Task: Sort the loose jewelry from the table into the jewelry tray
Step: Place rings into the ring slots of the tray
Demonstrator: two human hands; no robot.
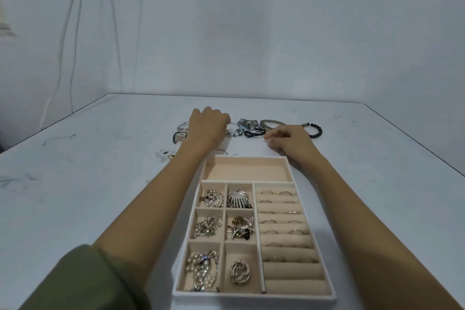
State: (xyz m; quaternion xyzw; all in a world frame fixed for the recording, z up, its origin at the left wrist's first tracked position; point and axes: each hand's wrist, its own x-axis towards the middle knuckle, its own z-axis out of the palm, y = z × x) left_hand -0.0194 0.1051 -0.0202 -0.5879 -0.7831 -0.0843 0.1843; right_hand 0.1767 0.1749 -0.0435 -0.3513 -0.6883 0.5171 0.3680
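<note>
Two hands are beyond the jewelry tray [251,157], at the far row of loose jewelry [247,124]. The left hand [207,126] curls over pieces just right of a silver watch [182,131]. The right hand [289,139] curls just left of a black bracelet [316,130]. Whether either grips anything, I cannot tell.

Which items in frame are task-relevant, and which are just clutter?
Job:
- jewelry tray
- silver watch
- square-faced watch
- beige bead bracelet
- black bead bracelet
- left hand and right hand, both at the loose pile

Lying about:
- cables on the wall
- smudges on the table
</note>
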